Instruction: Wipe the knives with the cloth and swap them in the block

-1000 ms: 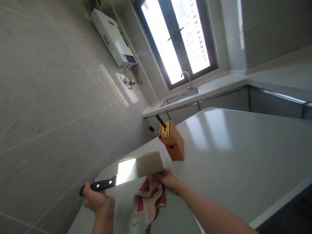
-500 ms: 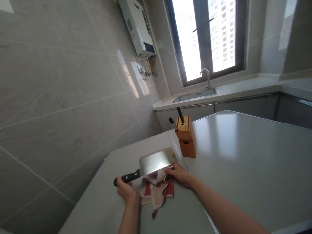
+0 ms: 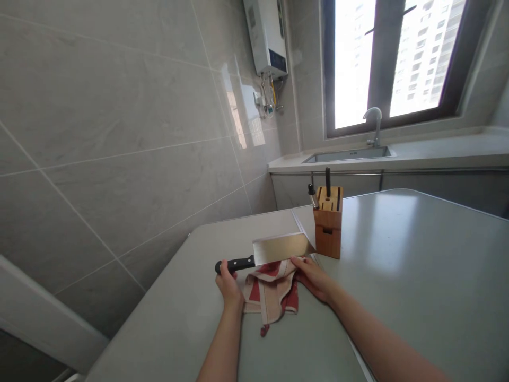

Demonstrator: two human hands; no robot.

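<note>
Hidden and cut-off parts around the knife block

The blades of the two knives standing in the knife block (image 3: 328,225) are sunk out of sight in its slots (only the handles show). Just before the block, the cleaver (image 3: 278,249) hides the cloth's (image 3: 272,289) top edge, and the left hand (image 3: 227,278) covers the handle's end in its grip. Both forearms run off the bottom edge. Far behind the block, the water heater (image 3: 267,37) is cropped at the top, its panel too small to read.

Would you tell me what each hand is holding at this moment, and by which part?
The left hand grips the cleaver by its black handle; the right hand holds the red-and-beige cloth by its upper edge, beneath the blade.
</note>
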